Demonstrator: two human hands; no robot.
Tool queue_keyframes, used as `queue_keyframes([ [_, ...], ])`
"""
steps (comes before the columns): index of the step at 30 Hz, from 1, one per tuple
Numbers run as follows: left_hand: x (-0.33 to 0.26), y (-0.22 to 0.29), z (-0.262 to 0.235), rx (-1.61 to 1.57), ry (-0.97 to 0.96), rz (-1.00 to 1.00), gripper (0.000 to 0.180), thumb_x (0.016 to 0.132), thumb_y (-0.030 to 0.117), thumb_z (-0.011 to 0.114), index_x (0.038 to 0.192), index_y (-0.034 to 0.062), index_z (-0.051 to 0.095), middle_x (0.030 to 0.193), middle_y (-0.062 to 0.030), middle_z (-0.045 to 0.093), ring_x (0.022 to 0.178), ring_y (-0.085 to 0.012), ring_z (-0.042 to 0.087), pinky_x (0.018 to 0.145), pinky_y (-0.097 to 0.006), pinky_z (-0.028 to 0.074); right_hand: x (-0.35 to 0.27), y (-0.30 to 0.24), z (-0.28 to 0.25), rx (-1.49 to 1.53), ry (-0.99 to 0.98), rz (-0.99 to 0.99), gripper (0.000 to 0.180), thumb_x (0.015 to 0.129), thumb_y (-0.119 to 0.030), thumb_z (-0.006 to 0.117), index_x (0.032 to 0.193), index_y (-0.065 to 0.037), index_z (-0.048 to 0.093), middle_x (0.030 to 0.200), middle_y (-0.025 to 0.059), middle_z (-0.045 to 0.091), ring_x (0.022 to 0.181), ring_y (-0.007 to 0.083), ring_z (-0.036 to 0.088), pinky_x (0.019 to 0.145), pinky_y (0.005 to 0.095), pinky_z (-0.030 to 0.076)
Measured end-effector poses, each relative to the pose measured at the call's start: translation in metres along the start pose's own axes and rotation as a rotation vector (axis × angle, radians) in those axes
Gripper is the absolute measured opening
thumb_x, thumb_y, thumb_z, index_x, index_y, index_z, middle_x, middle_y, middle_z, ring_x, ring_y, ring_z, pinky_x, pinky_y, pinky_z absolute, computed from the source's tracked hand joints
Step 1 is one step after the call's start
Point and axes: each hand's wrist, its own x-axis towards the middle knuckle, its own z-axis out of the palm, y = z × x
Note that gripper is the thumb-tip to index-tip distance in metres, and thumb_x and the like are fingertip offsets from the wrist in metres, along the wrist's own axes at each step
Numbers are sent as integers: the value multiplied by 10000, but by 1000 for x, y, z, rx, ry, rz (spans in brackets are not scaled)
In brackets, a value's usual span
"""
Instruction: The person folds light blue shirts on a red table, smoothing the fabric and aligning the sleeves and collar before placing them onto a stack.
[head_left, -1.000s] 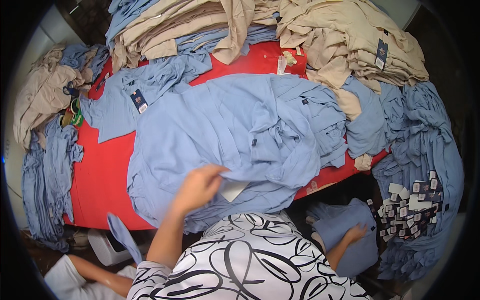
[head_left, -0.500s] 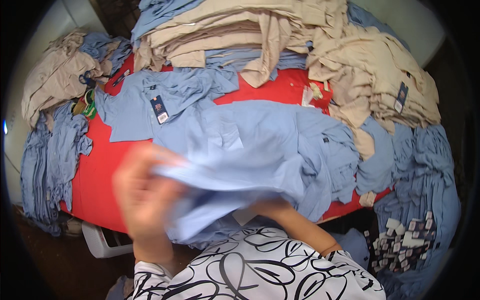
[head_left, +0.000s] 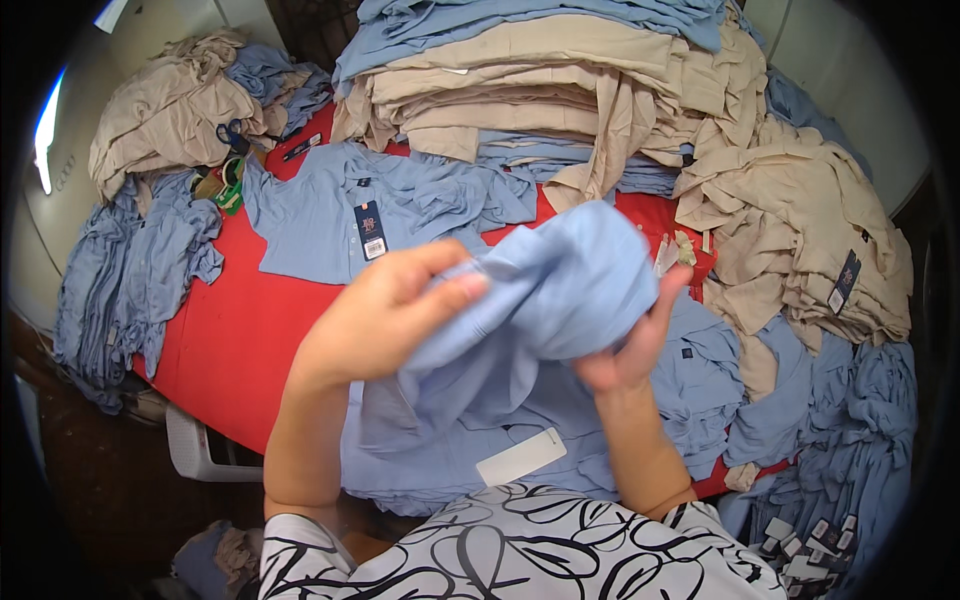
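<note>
A light blue shirt (head_left: 540,290) is bunched up between my two hands above the table. My left hand (head_left: 400,300) pinches its left part between thumb and fingers. On the other side my right hand (head_left: 635,345) cups the bundle from the right, its thumb stretched upward; the cloth hides part of the fingers. Beneath them more light blue cloth (head_left: 440,460) lies along the near table edge, with a blank white tag (head_left: 520,455) on it close to my body. Just beyond my left hand a blue shirt (head_left: 320,220) with a dark hang tag (head_left: 370,230) lies spread out.
A red-covered table (head_left: 235,340) carries it all. Tall beige stacks (head_left: 540,60) stand at the back, and a beige pile (head_left: 800,220) at the right. Blue garments (head_left: 135,270) hang over the left edge. Scissors (head_left: 232,135) lie far left; a white stool (head_left: 195,445) stands below.
My hands have lifted the blue shirt off the lower cloth and bunched it. My right hand has come out from under the fabric. The view has shifted, so things sit lower and further right.
</note>
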Motion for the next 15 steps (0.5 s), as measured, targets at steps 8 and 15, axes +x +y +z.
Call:
queue_keyframes([
  [8,-8,-46,16,-478,196,57,191,942,80,592,1115,5,568,957,-39,627,808,-71,580,707,-230,485,-24,64,-32,-1533,-90,295,807,754,-45,725,1439,-53,296,1259,189,529,1120,362,553,906,408,458],
  [15,-24,-20,-194,-269,1072,407,252,991,183,518,1150,10,608,1108,-113,650,956,-199,651,858,-336,529,49,-73,-87,-1562,345,49,258,895,-164,552,1090,-13,627,1028,122,679,915,252,659,814,358,514],
])
